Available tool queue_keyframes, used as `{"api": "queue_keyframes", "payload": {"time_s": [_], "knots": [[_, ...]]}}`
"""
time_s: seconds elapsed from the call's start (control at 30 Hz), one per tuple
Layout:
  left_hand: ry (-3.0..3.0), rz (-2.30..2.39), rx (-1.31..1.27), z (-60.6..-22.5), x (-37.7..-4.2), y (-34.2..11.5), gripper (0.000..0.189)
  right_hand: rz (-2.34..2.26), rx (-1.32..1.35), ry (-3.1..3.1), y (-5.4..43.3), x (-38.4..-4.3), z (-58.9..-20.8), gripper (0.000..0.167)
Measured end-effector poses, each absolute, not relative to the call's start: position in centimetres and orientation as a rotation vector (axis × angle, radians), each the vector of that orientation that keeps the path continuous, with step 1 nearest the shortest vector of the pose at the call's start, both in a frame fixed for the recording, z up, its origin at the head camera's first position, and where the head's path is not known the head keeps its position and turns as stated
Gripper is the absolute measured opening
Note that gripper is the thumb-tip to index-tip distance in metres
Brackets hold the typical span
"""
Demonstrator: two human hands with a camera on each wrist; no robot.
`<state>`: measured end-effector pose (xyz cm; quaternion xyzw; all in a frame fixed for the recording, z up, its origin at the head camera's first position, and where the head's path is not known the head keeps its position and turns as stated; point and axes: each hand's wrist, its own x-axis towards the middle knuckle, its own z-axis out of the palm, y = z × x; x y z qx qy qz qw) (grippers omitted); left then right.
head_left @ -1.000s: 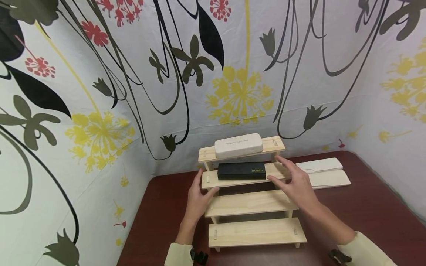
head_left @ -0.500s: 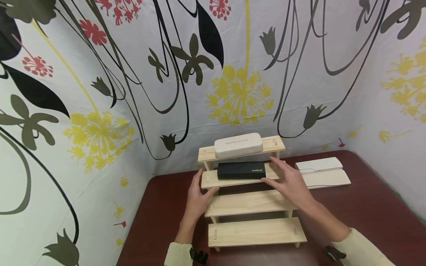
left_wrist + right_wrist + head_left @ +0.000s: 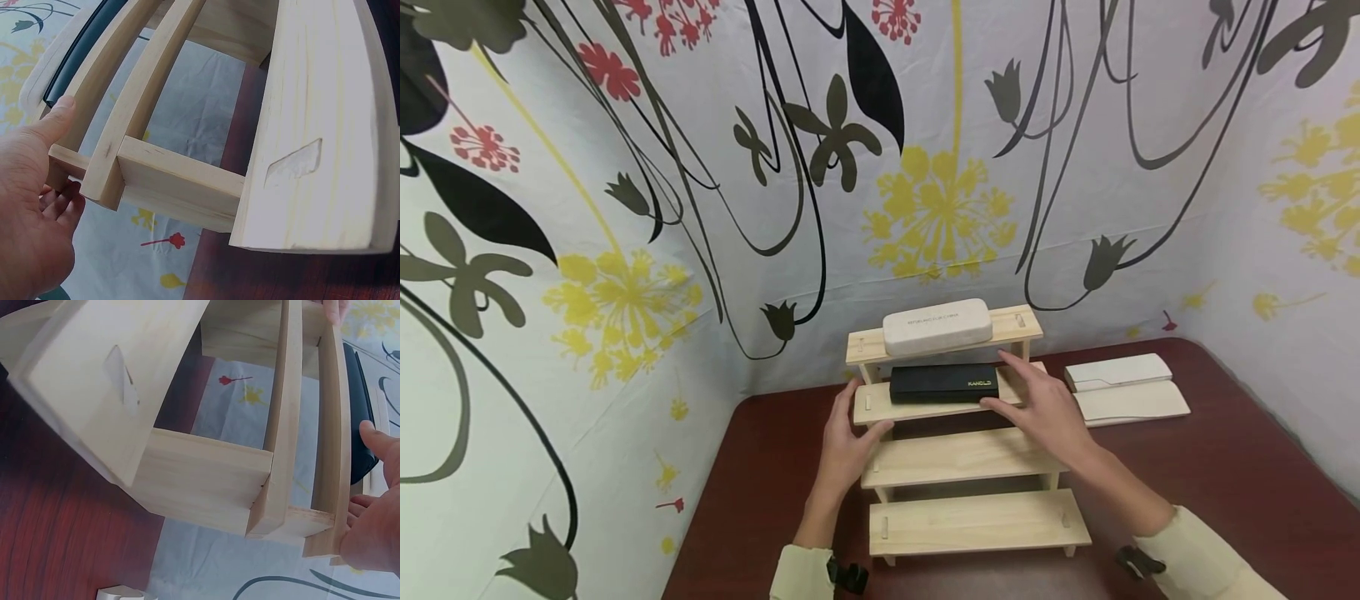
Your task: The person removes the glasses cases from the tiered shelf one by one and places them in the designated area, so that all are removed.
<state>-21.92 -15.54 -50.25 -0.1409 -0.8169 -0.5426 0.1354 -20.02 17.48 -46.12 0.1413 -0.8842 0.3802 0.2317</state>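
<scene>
A pale wooden four-tier stand (image 3: pixel 970 525) faces me. On its second shelf from the top lies a long black glasses case (image 3: pixel 928 385) with gold lettering. My left hand (image 3: pixel 844 446) holds that shelf's left end, the thumb in front and the fingers behind it, as the left wrist view shows. My right hand (image 3: pixel 1045 408) is at the case's right end. Its thumb lies on the case's front edge and its index finger reaches the back corner; in the right wrist view the thumb (image 3: pixel 372 437) touches the black surface. The top shelf bears a whitish rounded case (image 3: pixel 937 327).
Two flat white cases (image 3: pixel 1123 387) lie on the dark red table (image 3: pixel 1210 467) to the right of the stand. Behind and beside the table hangs a flower-patterned cloth (image 3: pixel 700 208).
My right hand has moved left along the second shelf, from beyond the black glasses case onto its right end. The left hand, the stand and the cases have stayed put.
</scene>
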Motion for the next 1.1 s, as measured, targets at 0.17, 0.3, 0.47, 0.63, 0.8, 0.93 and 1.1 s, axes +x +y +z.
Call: {"api": "queue_keyframes", "payload": {"time_s": [0.17,0.3,0.47,0.63,0.8,0.93,1.1], "knots": [[-2.367,-1.579,-0.415,-50.23,-21.93,-15.54,0.094,1.024,0.379,-2.441,17.35,-20.07,-46.08,0.077],[-2.388,-1.562,-0.408,-50.02,-21.9,-15.53,0.093,1.02,0.384,-2.433,17.32,-20.15,-46.04,0.073],[-2.406,-1.561,-0.392,-49.86,-21.88,-15.45,0.094,1.048,0.383,-2.411,17.31,-20.16,-46.09,0.066],[-2.403,-1.574,-0.391,-49.93,-21.91,-15.43,0.095,1.084,0.388,-2.379,17.3,-20.16,-46.13,0.065],[-2.393,-1.586,-0.401,-50.15,-22.05,-15.51,0.094,1.116,0.39,-2.383,17.37,-20.19,-46.17,0.066],[-2.391,-1.585,-0.413,-50.17,-22.09,-15.57,0.094,1.131,0.404,-2.429,17.42,-20.18,-46.07,0.071],[-2.405,-1.569,-0.416,-49.95,-22.14,-15.63,0.094,1.127,0.455,-2.472,17.28,-20.33,-45.84,0.075]]}}
